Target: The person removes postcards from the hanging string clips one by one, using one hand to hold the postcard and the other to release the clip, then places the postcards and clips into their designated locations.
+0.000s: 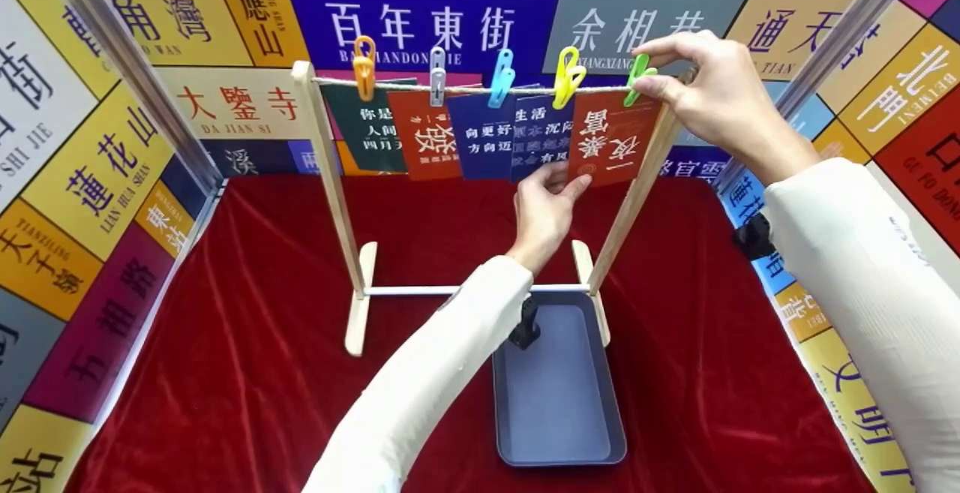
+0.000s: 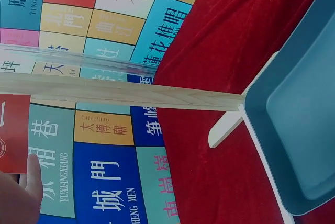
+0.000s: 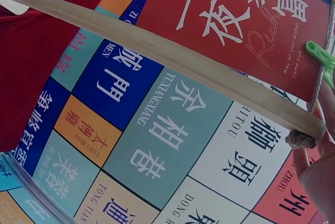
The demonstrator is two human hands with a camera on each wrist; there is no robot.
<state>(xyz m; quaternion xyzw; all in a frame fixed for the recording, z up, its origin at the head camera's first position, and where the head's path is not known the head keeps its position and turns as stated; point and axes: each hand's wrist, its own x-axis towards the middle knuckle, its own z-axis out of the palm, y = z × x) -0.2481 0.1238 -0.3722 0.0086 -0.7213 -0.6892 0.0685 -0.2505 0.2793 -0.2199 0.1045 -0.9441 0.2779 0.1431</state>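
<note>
On the rope (image 1: 465, 90) strung across the wooden rack (image 1: 330, 170), a red card (image 1: 615, 140) with white characters hangs at the right end. My left hand (image 1: 544, 211) pinches that card's lower left corner between thumb and fingers. At its top, a light green clothespin (image 1: 637, 82) sits on the rope, with my right hand (image 1: 712, 95) pinching it by thumb and forefinger. The right wrist view shows the green clothespin (image 3: 320, 59) at the card's upper edge; part of the right hand (image 3: 320, 177) lies past the frame's edge.
Farther left on the rope, orange (image 1: 364, 69), grey (image 1: 437, 76), blue (image 1: 501, 79) and yellow (image 1: 568, 79) clothespins hold several overlapping cards. A grey-blue tray (image 1: 555, 455) lies on the red cloth (image 1: 262, 373), by the rack's right foot. Printed panels surround the cloth.
</note>
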